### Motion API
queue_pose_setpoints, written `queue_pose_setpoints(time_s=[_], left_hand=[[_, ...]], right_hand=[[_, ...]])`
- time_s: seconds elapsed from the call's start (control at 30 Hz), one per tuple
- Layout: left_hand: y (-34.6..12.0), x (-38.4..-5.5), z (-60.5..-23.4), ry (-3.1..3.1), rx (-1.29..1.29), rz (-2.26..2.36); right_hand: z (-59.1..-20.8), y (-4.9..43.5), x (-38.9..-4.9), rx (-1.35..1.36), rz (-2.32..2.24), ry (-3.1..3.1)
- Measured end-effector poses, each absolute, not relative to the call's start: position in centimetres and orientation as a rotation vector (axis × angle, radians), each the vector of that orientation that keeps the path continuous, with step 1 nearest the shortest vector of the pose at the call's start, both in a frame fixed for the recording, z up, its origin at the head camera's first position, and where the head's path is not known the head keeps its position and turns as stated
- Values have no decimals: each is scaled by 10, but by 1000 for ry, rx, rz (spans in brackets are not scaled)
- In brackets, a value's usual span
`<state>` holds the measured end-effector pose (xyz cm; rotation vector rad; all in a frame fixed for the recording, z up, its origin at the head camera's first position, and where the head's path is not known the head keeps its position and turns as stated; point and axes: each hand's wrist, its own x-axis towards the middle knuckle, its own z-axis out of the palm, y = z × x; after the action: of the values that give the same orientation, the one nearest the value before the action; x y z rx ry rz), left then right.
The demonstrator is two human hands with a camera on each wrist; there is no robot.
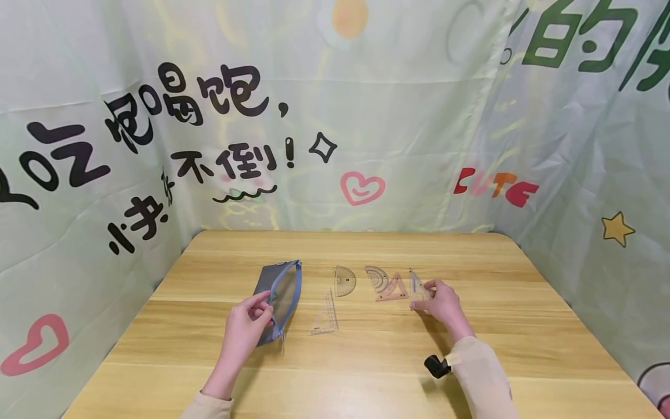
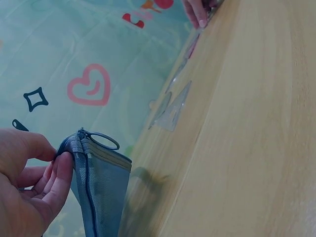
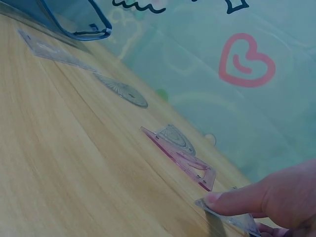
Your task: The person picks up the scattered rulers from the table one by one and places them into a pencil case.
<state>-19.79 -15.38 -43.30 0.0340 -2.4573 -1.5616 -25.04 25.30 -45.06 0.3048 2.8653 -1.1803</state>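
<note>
On the left of the table, a blue-grey zip pouch (image 1: 266, 278) stands with its zipped mouth gaping to the right. My left hand (image 1: 245, 325) pinches its edge between thumb and fingers; the zip pull (image 2: 104, 140) hangs beside them in the left wrist view. Over at the right, my right hand (image 1: 444, 302) grips a clear set square (image 1: 416, 286) at its edges, the thumb (image 3: 215, 198) on its near corner. Just left of it, a pink set square (image 1: 394, 295) overlaps a clear protractor (image 1: 376, 278).
Between the pouch and the pink set square lie a second protractor (image 1: 344, 281) and another clear set square (image 1: 328, 321). A small black device (image 1: 437, 366) is strapped at the right wrist. Printed cloth (image 1: 408, 128) hangs around the wooden table (image 1: 366, 378).
</note>
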Motion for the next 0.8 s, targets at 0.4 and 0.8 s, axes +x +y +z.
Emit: queue_pose_setpoints(time_s=[0.4,0.8], left_hand=[[-154,-196,-433,-2464,40,-1566],[-155,-197,-434,-2468,35,-1556]], right_hand=[[-451,256,-244,275,-1290,2860],[-450,261,-244,219,-1393,2828]])
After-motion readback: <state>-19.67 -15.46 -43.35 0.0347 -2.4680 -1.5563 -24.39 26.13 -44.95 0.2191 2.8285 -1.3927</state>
